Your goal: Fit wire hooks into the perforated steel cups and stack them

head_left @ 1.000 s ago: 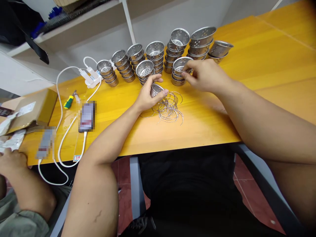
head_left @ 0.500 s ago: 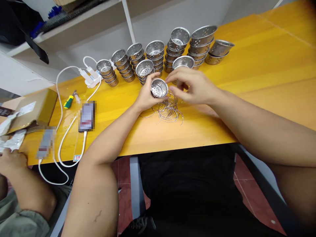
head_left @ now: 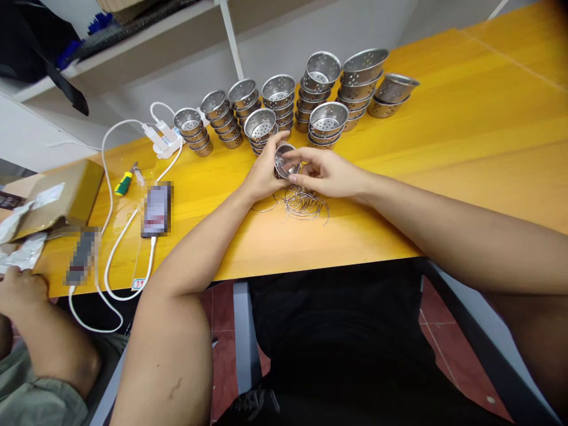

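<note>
My left hand (head_left: 265,168) is wrapped round a small perforated metal cup (head_left: 279,168), its mouth tilted up toward me. Over that mouth reaches my right hand (head_left: 326,171), with the index finger inside the rim and the thumb near the lower edge. A gap shows between these two fingertips; the other fingers are curled and partly hidden. Part of the cup's inside is covered by the right fingers. Under both hands lies a loose pile of thin metal wire rings (head_left: 306,206) on the yellow table (head_left: 355,236).
Behind the hands stand stacks of perforated cups, including a near stack (head_left: 328,121) and a tall one (head_left: 361,68). On the left are a phone (head_left: 156,210), a screwdriver (head_left: 124,183), a power strip (head_left: 166,145), white cables and a cardboard box (head_left: 66,201). Another person's hand (head_left: 22,293) rests at the table edge.
My right hand has moved left and slightly down, from beside the cup to over its mouth, with its fingertips at the cup. The left hand still holds the cup in nearly the same place.
</note>
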A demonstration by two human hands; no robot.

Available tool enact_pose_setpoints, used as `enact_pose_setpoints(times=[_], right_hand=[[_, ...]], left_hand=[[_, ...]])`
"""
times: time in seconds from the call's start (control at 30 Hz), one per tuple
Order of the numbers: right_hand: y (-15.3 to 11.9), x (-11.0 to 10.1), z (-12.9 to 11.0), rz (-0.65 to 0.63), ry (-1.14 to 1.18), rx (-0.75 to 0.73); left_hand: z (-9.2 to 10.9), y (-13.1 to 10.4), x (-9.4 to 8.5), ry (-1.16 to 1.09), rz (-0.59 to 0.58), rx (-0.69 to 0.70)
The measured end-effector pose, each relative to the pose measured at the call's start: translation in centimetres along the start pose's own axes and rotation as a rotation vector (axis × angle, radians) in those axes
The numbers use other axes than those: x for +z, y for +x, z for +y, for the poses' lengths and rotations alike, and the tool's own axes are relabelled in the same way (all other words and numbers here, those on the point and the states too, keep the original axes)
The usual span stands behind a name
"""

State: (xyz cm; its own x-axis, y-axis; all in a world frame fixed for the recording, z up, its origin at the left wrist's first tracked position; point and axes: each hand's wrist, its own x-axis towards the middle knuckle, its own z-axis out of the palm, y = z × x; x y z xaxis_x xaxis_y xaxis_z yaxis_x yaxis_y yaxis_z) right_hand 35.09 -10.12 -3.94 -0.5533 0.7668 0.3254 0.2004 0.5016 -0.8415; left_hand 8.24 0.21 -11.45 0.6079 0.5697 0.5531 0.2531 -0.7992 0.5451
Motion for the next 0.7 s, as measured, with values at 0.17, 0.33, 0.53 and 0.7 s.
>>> enact_pose_setpoints(times=[0.17,0.33,0.53,0.7], right_hand=[[0.2,0.8,-0.3,0.012,0.215,0.090],[0.5,0.7,-0.8,0.019,0.335,0.098],[0.8,0.3,-1.4,-0.061,0.301,0.062],[0.7,0.3,-1.4,-0.059,0.271,0.048]], left_hand=[[0.4,0.0,0.2,0.023,-0.021,-0.025],[0.3,0.0,0.1,0.012,-0.037,-0.005],[0.8,0.0,-0.1,0.030,-0.061,0.007],[1.0,0.0,0.0,0.041,-0.040,-0.011]])
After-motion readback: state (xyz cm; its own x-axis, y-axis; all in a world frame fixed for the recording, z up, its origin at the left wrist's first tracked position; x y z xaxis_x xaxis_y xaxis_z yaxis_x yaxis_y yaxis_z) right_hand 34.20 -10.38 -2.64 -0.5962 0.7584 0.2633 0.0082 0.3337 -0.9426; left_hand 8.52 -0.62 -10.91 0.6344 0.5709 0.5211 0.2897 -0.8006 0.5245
